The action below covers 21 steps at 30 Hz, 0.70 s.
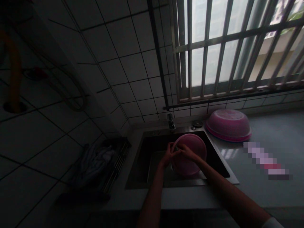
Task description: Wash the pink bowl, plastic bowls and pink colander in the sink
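Note:
A pink basin (193, 158) is held tilted inside the dark sink (145, 158), its inner side facing me. My left hand (168, 154) is closed on the basin's left rim. Against the upper left of the same basin, my right hand (186, 152) has its fingers bent together beside the left hand. Between the two hands there is a small dark patch, too dim to name. The faucet (171, 123) stands behind the basin at the sink's back edge.
An upturned pink basin (228, 125) rests on the counter right of the sink, near a blurred-out pinkish item (266, 160). A round dark drain piece (197, 123) lies behind the sink. Left stands a rack (116, 164) with crumpled cloth (97, 161). A barred window (220, 47) is above.

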{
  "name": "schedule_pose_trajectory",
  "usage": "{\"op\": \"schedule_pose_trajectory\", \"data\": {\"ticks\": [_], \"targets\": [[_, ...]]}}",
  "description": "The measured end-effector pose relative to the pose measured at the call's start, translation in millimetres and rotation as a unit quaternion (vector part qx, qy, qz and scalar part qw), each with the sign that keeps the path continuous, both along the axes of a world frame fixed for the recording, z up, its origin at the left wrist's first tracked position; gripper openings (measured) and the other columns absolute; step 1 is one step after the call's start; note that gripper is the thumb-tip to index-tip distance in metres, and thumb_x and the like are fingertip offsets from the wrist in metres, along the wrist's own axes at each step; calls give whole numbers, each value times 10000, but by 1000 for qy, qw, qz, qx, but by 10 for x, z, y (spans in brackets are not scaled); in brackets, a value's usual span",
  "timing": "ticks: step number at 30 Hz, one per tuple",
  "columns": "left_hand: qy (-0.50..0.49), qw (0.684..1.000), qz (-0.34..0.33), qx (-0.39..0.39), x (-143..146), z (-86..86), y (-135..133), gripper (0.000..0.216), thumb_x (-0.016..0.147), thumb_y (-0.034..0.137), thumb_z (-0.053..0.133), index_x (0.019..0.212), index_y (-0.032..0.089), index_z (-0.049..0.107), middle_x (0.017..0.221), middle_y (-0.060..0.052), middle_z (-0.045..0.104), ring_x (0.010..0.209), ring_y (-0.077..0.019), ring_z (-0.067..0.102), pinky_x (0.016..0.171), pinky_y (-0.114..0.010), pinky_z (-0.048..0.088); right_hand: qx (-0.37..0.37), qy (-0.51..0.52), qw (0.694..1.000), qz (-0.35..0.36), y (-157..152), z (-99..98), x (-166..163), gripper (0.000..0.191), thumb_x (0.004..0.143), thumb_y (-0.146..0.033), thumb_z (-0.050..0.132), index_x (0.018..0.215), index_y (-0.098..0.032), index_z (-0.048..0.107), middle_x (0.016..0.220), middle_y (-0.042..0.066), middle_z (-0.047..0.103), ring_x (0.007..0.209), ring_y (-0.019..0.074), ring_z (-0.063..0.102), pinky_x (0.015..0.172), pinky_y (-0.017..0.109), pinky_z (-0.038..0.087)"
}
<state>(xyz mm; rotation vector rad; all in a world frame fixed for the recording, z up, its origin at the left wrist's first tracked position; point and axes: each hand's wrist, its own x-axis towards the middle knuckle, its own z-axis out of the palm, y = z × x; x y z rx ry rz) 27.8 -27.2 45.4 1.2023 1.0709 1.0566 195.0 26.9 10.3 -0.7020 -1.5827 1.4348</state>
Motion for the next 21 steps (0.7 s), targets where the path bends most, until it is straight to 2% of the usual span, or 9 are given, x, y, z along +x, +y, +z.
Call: {"op": "schedule_pose_trajectory", "data": {"ticks": [4,7,9,12,14,16,19,21], "targets": [[4,998,-11,62,39,65,-6,804,768,559,868,1448,265,555,1569,-133,551,1468,-325,499,1269,-489,328,-40,-27,997,53,-16,-97,4,290,714,-374,745,937,-189,761,967,81,781,872,271,702,852,405,574],[10,996,-20,82,40,63,11,727,840,636,770,1423,227,623,1566,-139,562,1491,-340,475,1300,-499,273,-57,-45,993,92,-24,-128,-11,312,712,-426,768,882,-165,750,894,83,768,768,239,675,751,368,566],[9,997,-21,79,32,32,28,723,841,642,766,1420,229,637,1547,-133,586,1490,-346,477,1303,-511,267,-49,-31,997,58,-6,-102,-13,344,736,-474,759,882,-164,745,898,85,765,775,236,666,735,352,554],[-1,997,-23,67,27,-31,54,744,821,605,807,1437,228,629,1542,-135,595,1494,-358,474,1299,-530,272,-34,17,997,-65,55,-19,26,386,789,-530,715,922,-169,732,950,89,764,832,245,665,756,348,548],[-8,998,-27,61,31,-63,67,774,812,583,826,1459,220,607,1547,-146,590,1478,-366,492,1288,-541,293,-33,38,993,-105,83,24,59,403,797,-544,702,945,-170,729,976,93,763,868,256,667,782,355,551],[-12,997,-30,65,30,-71,70,798,806,570,835,1476,214,587,1568,-149,568,1478,-364,493,1285,-532,301,-35,35,996,-78,69,29,72,398,777,-535,720,950,-176,736,989,92,765,896,262,672,811,361,555],[0,997,-26,70,16,-40,60,793,807,585,827,1466,209,596,1584,-144,552,1489,-358,479,1294,-513,287,-58,-14,997,44,-15,-25,47,363,738,-488,765,930,-180,749,970,84,768,858,249,680,798,356,561],[19,997,-21,69,5,-13,54,781,793,614,823,1432,210,628,1568,-141,570,1481,-362,485,1297,-514,281,-74,-44,992,93,-57,-64,26,354,715,-464,790,914,-174,750,932,76,765,808,235,679,765,346,562]]}}
